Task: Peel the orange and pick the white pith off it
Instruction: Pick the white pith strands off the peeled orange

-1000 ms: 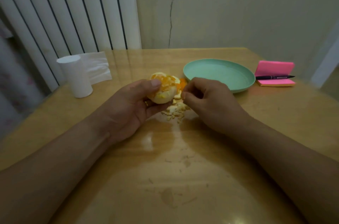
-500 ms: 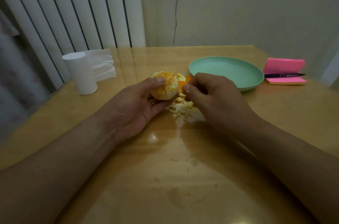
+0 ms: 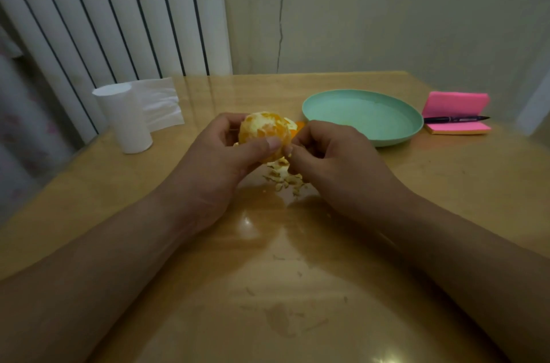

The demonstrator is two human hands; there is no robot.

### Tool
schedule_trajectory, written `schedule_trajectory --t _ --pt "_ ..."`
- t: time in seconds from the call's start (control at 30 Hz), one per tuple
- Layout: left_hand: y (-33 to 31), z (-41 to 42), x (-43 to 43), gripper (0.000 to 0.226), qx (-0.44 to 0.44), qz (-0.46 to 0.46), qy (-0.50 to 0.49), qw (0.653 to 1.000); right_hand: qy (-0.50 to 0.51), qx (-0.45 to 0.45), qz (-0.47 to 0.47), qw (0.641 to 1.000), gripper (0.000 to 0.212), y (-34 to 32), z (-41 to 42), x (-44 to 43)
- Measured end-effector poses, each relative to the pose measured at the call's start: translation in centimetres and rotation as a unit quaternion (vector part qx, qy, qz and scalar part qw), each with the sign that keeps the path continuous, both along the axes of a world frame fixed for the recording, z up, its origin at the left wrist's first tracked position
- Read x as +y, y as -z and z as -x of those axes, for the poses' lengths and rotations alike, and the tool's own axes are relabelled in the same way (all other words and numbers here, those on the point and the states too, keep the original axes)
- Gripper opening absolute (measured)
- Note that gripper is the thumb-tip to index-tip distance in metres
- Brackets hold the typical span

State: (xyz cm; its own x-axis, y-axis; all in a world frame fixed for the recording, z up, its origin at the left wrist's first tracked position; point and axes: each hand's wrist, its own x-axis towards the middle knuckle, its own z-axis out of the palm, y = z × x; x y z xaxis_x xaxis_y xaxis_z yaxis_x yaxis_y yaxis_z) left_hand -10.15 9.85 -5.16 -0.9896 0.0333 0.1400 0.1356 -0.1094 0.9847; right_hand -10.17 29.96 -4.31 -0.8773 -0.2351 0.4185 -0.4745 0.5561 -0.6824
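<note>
The peeled orange (image 3: 263, 129), orange flesh patched with white pith, sits just above the table in my left hand (image 3: 217, 166), thumb across its near side and fingers behind it. My right hand (image 3: 333, 160) is right beside the fruit, fingers curled, thumb and forefinger pinched together at the orange's lower right edge; whatever they pinch is too small to make out. A pile of pith scraps (image 3: 284, 176) lies on the table under both hands. A bit of orange peel (image 3: 299, 126) shows behind the fruit.
A green plate (image 3: 387, 136) stands right of the hands. Pink sticky notes (image 3: 455, 104) with a black pen (image 3: 455, 118) lie at the far right. A white paper roll (image 3: 126, 121) stands at the left. Small crumbs dot the wooden table (image 3: 268, 288) near me.
My left hand has turned the orange, and its thumb now lies across the near side. My right hand has closed in on the fruit's lower right edge.
</note>
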Motion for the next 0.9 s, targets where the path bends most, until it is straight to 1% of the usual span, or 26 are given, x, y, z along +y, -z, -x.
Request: schedule_trajectory --t 0.2,0.33,0.43,0.53,0.63,0.73,0.8,0.9 --pt "0.0 -0.4 0.0 0.067 0.051 0.097 -0.022 0.994 0.008 0.004 0.015 1.0 0.012 -0.3 -0.3 0.0" --pt "-0.1 -0.8 0.3 0.064 0.05 0.1 -0.031 0.993 0.009 -0.008 0.042 0.999 0.01 -0.3 -0.4 -0.2" --pt "-0.1 -0.6 0.2 0.061 0.037 0.06 -0.02 0.997 0.003 -0.019 0.063 0.998 0.009 -0.3 -0.3 -0.1" --pt "-0.5 -0.6 0.5 0.059 -0.004 -0.045 0.015 0.999 -0.026 -0.053 0.101 0.993 0.01 -0.5 -0.5 0.0" --pt "-0.9 -0.8 0.7 0.056 -0.036 -0.098 0.044 0.994 -0.044 -0.085 0.124 0.988 0.012 -0.6 -0.5 0.0" --pt "-1.0 -0.7 0.6 0.055 -0.025 -0.118 0.027 0.992 -0.051 -0.103 0.123 0.986 0.017 -0.6 -0.4 0.0" --pt "-0.8 -0.7 0.6 0.056 -0.009 -0.11 0.022 0.994 -0.043 -0.1 0.103 0.989 0.02 -0.5 -0.5 -0.1" --pt "-0.7 -0.6 0.6 0.06 0.006 -0.08 0.007 0.997 -0.039 -0.099 0.097 0.99 0.017 -0.5 -0.4 0.0"
